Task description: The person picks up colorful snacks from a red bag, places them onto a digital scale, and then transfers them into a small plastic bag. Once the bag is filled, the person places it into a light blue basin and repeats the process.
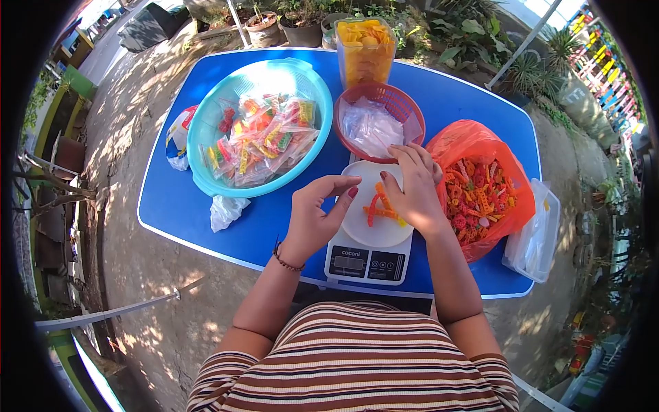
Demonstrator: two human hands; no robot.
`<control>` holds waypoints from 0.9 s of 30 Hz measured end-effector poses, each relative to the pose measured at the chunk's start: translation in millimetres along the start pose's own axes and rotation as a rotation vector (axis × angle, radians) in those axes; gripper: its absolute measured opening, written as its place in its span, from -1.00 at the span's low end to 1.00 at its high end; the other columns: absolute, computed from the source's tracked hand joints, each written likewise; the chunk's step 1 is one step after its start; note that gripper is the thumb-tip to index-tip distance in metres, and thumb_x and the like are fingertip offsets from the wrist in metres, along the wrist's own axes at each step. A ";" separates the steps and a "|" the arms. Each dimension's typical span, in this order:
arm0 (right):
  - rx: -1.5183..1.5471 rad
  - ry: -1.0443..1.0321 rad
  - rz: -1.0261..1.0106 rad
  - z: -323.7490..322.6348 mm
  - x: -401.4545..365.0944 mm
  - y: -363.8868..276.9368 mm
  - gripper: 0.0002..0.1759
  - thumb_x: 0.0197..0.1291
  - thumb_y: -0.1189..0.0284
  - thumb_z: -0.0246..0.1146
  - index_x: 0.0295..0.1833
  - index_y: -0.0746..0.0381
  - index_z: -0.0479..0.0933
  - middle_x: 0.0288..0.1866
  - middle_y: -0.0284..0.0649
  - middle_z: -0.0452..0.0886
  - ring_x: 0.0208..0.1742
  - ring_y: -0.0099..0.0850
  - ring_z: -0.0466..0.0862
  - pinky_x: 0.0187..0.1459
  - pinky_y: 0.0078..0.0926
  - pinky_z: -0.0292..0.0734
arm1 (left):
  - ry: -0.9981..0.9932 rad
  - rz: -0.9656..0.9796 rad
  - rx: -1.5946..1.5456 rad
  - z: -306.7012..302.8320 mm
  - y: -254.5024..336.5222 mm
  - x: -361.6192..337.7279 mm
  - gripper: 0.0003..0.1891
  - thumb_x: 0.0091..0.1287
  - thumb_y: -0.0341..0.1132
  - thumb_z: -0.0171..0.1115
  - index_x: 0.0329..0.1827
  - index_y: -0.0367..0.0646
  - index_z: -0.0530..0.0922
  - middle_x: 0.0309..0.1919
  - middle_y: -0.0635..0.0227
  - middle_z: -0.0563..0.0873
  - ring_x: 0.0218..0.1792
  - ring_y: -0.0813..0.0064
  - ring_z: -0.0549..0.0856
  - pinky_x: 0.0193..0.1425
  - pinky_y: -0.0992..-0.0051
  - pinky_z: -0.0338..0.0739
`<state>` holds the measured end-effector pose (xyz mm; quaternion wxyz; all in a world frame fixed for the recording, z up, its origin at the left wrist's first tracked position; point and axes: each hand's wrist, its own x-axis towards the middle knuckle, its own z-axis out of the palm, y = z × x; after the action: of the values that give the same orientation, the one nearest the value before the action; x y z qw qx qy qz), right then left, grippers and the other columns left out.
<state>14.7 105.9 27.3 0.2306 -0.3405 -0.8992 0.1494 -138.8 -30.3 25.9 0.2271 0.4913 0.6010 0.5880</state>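
A white kitchen scale (336, 271) sits at the table's near edge, several red, orange and yellow snack pieces (376, 211) lying on its round plate. My left hand (317, 211) hovers at the plate's left side, thumb and index finger apart with nothing between them. Over the plate's right side is my right hand (417, 192), its fingers stretched toward the near rim of a red basket (401, 103) and its thumb spread. Clear plastic bags (371, 125) fill that basket, right by the right fingertips. An orange plastic bag (518, 199) of colourful snack pieces (473, 196) stands beside the right hand.
A turquoise basin (199, 154) holds several filled packets (264, 141) on the left. Behind the basket stands a tall clear container (367, 55) of yellow chips. A clear plastic box (532, 237) is at the right edge; crumpled plastic (228, 211) lies below the basin on the blue table (171, 220).
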 end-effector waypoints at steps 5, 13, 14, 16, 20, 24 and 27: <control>0.119 0.438 -0.190 -13.3 -5.1 -4.2 -0.47 0.08 0.57 0.28 0.24 0.33 0.57 0.28 -0.12 0.60 0.36 -0.12 0.52 0.40 -0.17 0.23 | 0.034 0.081 0.229 -9.6 0.1 -11.4 -0.68 0.33 -0.54 0.37 0.15 -0.28 0.66 0.05 0.17 0.79 0.11 0.39 0.75 0.19 0.43 0.62; 0.655 0.071 -0.264 -42.7 -44.0 -27.5 -0.76 0.01 0.74 0.35 -0.19 0.28 0.72 -0.11 -0.22 0.78 -0.04 -0.28 0.78 0.01 -0.42 0.63 | 0.064 0.242 -0.088 1.9 26.4 -14.2 -0.21 0.08 -0.17 0.64 0.37 -0.25 0.50 0.31 0.11 0.63 0.41 0.19 0.54 0.48 0.23 0.38; 0.732 -0.014 -0.226 -44.7 -47.6 -29.3 -0.77 0.02 0.74 0.35 -0.19 0.29 0.72 -0.12 -0.21 0.78 -0.06 -0.28 0.79 -0.01 -0.43 0.65 | -0.019 0.198 -0.216 2.6 26.8 -17.6 -0.18 0.06 -0.14 0.66 0.38 -0.26 0.50 0.32 0.10 0.63 0.41 0.19 0.54 0.47 0.22 0.40; 0.764 0.039 -0.248 -43.4 -49.7 -28.2 -0.75 0.03 0.74 0.35 -0.15 0.28 0.70 -0.12 -0.17 0.78 -0.09 -0.26 0.79 -0.05 -0.43 0.69 | -0.149 -0.075 -0.486 5.4 23.1 -28.1 -0.37 0.26 -0.22 0.49 0.36 -0.30 0.52 0.29 0.08 0.65 0.31 0.24 0.62 0.35 0.27 0.53; 0.593 0.156 -0.094 -30.6 -54.1 -20.0 -0.71 0.02 0.72 0.37 -0.10 0.26 0.69 -0.07 -0.15 0.74 -0.07 -0.24 0.74 -0.05 -0.35 0.65 | -0.173 -0.407 -0.810 7.1 11.9 -43.2 -0.69 0.56 -0.40 0.16 0.26 -0.37 0.58 0.14 0.00 0.73 0.11 0.26 0.76 0.21 0.33 0.69; 0.145 0.119 -0.117 -17.6 -62.5 -6.0 -0.71 0.00 0.69 0.39 -0.12 0.24 0.68 0.01 -0.18 0.68 -0.03 -0.19 0.64 0.00 -0.24 0.58 | -0.043 -0.621 -1.044 -0.5 7.3 -50.1 -0.70 0.53 -0.40 0.20 0.23 -0.38 0.60 0.07 -0.07 0.75 0.06 0.18 0.79 0.23 0.25 0.68; 0.144 0.156 -0.120 -3.6 -69.7 2.9 -0.75 0.02 0.67 0.39 -0.14 0.23 0.68 0.00 -0.20 0.67 -0.03 -0.13 0.63 0.02 -0.21 0.57 | -0.019 -0.631 -0.960 1.5 6.2 -53.0 -0.71 0.51 -0.41 0.22 0.19 -0.39 0.61 0.02 -0.05 0.77 0.02 0.21 0.80 0.19 0.28 0.70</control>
<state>64.3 61.0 7.3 0.3321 -0.2791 -0.8844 0.1724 -113.6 -76.1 15.2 0.5946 0.1355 0.3821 0.6944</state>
